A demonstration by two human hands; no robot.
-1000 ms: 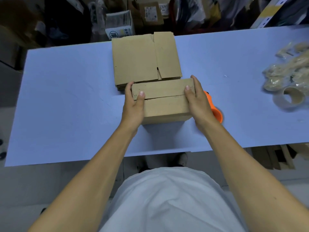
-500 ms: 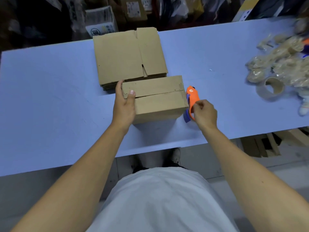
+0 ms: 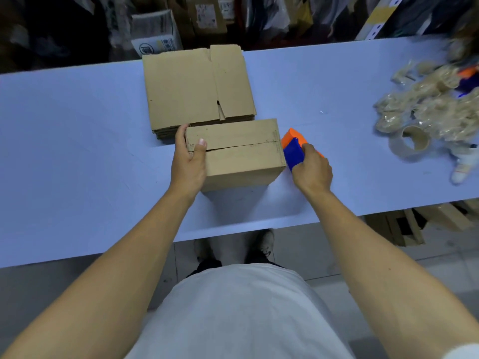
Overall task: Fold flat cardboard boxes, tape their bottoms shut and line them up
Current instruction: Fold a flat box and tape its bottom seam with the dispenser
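- The left hand point(image 3: 188, 161) grips the left end of the folded box point(image 3: 238, 151), thumb pressing on the flap seam.
- The right hand point(image 3: 312, 168) grasps the orange-and-blue tape dispenser point(image 3: 294, 146), just beside the box's right end.
- The untaped seam runs left to right, so the dispenser hand, nearer the right end, likely pulls tape leftward along it.
- A flat box stack point(image 3: 197, 86) lies just beyond; a spent tape core point(image 3: 412, 139) sits far right on the table point(image 3: 77, 125).

A pale blue table point(image 3: 77, 151) stands on grey tiled floor point(image 3: 324, 255), dark cluttered shelves point(image 3: 77, 27) behind.
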